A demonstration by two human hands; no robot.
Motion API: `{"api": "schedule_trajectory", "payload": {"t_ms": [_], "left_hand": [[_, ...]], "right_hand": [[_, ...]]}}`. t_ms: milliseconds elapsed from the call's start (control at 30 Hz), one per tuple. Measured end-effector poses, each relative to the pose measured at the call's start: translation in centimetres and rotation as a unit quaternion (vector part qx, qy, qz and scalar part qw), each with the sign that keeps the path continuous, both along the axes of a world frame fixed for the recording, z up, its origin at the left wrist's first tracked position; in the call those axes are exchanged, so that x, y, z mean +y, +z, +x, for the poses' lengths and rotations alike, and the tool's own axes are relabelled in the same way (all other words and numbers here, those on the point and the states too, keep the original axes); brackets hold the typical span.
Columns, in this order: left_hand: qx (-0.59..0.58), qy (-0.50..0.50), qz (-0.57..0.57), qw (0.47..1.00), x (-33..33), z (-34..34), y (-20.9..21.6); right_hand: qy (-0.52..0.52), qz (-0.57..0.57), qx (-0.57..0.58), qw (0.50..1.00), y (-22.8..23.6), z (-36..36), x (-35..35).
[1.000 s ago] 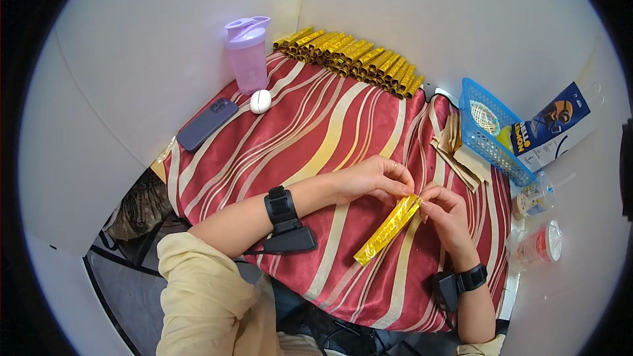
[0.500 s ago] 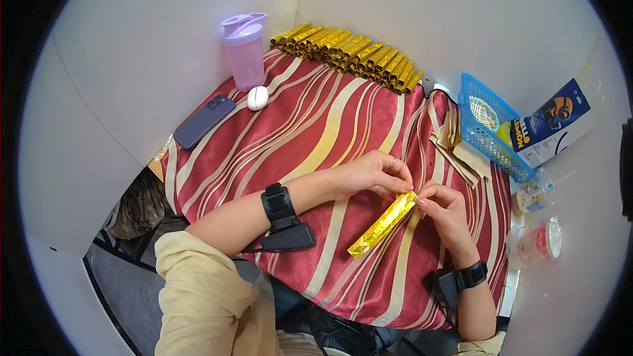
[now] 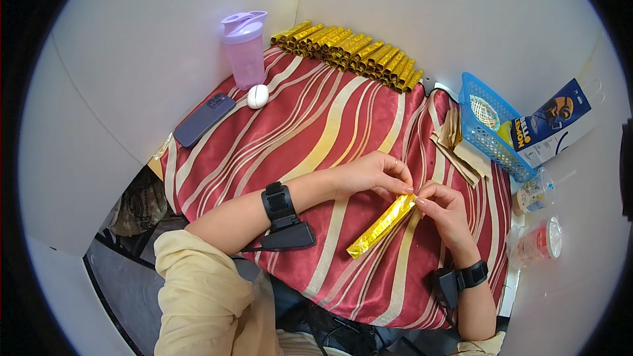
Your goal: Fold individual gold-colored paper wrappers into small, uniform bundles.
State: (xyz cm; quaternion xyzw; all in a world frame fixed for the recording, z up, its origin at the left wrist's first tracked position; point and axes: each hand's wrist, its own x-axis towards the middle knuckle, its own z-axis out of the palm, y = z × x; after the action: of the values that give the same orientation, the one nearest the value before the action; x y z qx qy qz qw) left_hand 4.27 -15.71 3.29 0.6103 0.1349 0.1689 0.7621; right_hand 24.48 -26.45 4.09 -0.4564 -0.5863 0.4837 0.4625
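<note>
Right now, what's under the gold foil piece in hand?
Striped red cloth shows along both sides of the gold foil piece; whatever lies directly beneath is covered. Can't tell whether its lower end touches the cloth.

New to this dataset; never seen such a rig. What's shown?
No robot: a person's bare left hand and right hand, a black device strapped to each wrist. The view is from a head-worn fisheye camera looking down, hence bent edges. Both hands' fingertips pinch the far end of a narrow, shiny gold foil piece. On the red cloth with cream stripes are piled gold foil tubes, a purple plastic bottle, a rounded white object and a dark blue phone. At right: brown paper and a blue perforated plastic basket.
</note>
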Motion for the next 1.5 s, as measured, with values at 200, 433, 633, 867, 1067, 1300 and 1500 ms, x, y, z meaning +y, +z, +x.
{"api": "schedule_trajectory", "payload": {"t_ms": [200,433,633,867,1067,1300,1500], "left_hand": [[0.026,-0.011,0.035,0.999,-0.1,0.0,0.1],[0.016,-0.004,0.023,1.000,-0.2,0.0,0.5],[-0.004,-0.007,0.001,1.000,-0.2,0.1,0.4],[0.009,-0.003,0.002,1.000,-0.3,-0.3,0.4],[-0.001,-0.010,0.001,1.000,-0.3,0.1,0.4],[-0.008,-0.010,0.005,1.000,-0.1,-0.2,0.0],[-0.016,-0.010,-0.003,1.000,0.0,0.0,-0.1]], "right_hand": [[0.005,-0.032,0.012,0.999,-0.2,0.1,0.0],[0.021,-0.054,0.072,0.996,-0.6,0.5,-0.1],[0.015,-0.041,0.079,0.996,-0.9,0.5,0.0],[0.029,-0.050,0.072,0.996,-0.7,0.2,0.2],[0.035,-0.044,0.058,0.997,-0.4,0.4,-0.1],[0.029,-0.041,0.049,0.998,-0.5,0.2,0.1],[0.018,-0.048,0.038,0.998,-0.5,0.4,0.1]]}}
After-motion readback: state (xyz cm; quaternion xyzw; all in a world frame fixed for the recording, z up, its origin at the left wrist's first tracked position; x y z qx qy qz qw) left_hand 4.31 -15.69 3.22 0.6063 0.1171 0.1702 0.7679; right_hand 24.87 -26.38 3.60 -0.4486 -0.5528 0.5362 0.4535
